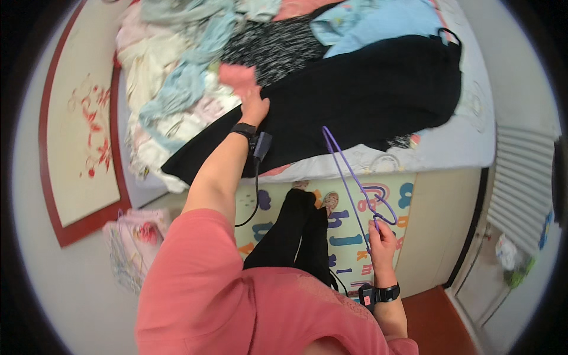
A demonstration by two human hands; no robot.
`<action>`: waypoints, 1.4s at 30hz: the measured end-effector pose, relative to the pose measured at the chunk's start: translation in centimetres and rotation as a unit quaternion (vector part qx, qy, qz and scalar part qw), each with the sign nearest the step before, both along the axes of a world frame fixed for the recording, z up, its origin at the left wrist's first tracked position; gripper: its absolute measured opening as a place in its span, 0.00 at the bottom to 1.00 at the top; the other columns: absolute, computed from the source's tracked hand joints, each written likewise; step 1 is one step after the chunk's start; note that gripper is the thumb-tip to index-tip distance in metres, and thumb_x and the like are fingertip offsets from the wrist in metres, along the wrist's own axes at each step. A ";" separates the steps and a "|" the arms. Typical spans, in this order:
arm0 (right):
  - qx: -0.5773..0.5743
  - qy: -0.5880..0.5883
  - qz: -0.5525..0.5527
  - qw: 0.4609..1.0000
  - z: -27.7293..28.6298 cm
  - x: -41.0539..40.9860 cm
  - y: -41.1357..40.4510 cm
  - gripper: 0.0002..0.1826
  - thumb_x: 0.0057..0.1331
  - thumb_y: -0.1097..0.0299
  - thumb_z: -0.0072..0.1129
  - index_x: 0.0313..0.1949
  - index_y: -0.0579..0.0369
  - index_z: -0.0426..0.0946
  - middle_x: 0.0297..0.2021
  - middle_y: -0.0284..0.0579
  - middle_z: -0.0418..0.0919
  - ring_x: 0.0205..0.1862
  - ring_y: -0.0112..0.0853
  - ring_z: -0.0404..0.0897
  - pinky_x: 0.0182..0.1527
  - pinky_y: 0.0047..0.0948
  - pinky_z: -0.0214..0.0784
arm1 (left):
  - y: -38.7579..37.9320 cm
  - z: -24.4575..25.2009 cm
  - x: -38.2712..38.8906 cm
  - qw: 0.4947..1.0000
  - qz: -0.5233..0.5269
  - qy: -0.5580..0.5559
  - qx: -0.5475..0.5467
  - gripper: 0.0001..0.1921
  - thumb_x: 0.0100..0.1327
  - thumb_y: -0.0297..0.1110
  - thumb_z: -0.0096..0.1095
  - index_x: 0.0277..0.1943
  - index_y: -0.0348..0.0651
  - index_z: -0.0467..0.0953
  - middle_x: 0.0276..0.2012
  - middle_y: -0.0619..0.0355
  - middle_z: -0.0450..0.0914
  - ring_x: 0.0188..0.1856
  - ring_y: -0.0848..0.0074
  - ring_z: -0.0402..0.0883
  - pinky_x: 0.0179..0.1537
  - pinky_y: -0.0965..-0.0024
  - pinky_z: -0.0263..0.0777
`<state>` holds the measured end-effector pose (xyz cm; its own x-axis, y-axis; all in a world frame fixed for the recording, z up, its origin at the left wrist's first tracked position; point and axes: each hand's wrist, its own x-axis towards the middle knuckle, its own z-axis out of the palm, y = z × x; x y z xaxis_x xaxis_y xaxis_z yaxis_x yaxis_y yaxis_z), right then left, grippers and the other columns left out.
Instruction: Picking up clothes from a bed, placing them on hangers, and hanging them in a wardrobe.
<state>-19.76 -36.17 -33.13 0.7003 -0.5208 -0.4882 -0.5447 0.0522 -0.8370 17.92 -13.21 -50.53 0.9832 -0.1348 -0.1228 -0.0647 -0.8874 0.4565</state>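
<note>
A long black garment point(355, 93) with thin straps at its right end lies spread across the bed. My left hand point(255, 106) rests at its upper left edge, next to a coral-pink cloth point(238, 78). Whether those fingers grip any fabric is hard to tell. Lower right, my right hand point(382, 245) holds a purple clothes hanger point(348, 168) near its hook. The hanger's far end reaches up over the black garment's lower edge, and no clothing hangs on it.
Heaped clothes point(177, 84) cover the bed's left side. Behind the black garment lie a black-and-white speckled garment point(275, 46) and a light blue one point(377, 26). A letter-patterned mat point(346, 239) is underfoot. A radiator point(517, 186) stands right; hangers point(122, 255) and pink fabric sit left.
</note>
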 end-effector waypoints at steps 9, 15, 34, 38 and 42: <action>0.017 0.000 0.197 0.980 -0.7 4.6 4.9 0.09 0.59 0.72 0.53 0.39 0.60 0.74 0.26 0.27 0.70 0.23 0.14 0.63 0.26 0.13 0.55 | 18.9 2.6 -8.7 0.976 0.163 -0.139 0.020 0.25 0.49 0.27 0.58 0.52 0.39 0.61 0.53 0.46 0.60 0.55 0.52 0.57 0.54 0.56 0.55; -0.009 -0.037 0.319 0.947 -1.0 8.8 8.4 0.09 0.59 0.73 0.52 0.39 0.62 0.74 0.25 0.33 0.74 0.24 0.15 0.65 0.27 0.13 0.56 | 28.4 1.3 -13.6 0.892 0.424 -0.154 0.014 0.26 0.51 0.27 0.56 0.54 0.34 0.58 0.54 0.42 0.58 0.56 0.53 0.58 0.57 0.59 0.53; 0.043 -0.004 0.375 0.926 -1.4 11.6 13.7 0.06 0.58 0.74 0.54 0.35 0.62 0.73 0.22 0.33 0.70 0.24 0.17 0.66 0.27 0.17 0.60 | 34.5 1.2 -14.3 0.896 0.298 0.051 -0.326 0.35 0.46 0.25 0.59 0.59 0.36 0.53 0.44 0.49 0.73 0.46 0.67 0.73 0.46 0.70 0.66; 0.032 0.015 0.379 0.925 -1.6 12.2 14.2 0.07 0.57 0.74 0.55 0.35 0.62 0.74 0.22 0.34 0.70 0.24 0.18 0.66 0.28 0.18 0.60 | 34.4 1.5 -13.5 0.851 0.350 0.053 -0.389 0.26 0.47 0.28 0.61 0.51 0.35 0.64 0.38 0.54 0.75 0.40 0.74 0.73 0.42 0.74 0.67; 0.033 0.003 0.388 0.921 -1.5 12.2 14.0 0.07 0.57 0.73 0.55 0.35 0.62 0.74 0.21 0.34 0.70 0.25 0.19 0.66 0.29 0.18 0.60 | 34.7 1.2 -13.1 0.830 0.415 0.058 -0.368 0.16 0.51 0.27 0.56 0.44 0.34 0.69 0.36 0.56 0.75 0.36 0.77 0.72 0.39 0.76 0.66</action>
<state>-7.54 -22.17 -34.62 0.8460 0.1670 -0.5063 -0.4441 -0.3046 -0.8426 4.77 21.53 -49.28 0.7620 0.5028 -0.4081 0.5123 -0.0827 0.8548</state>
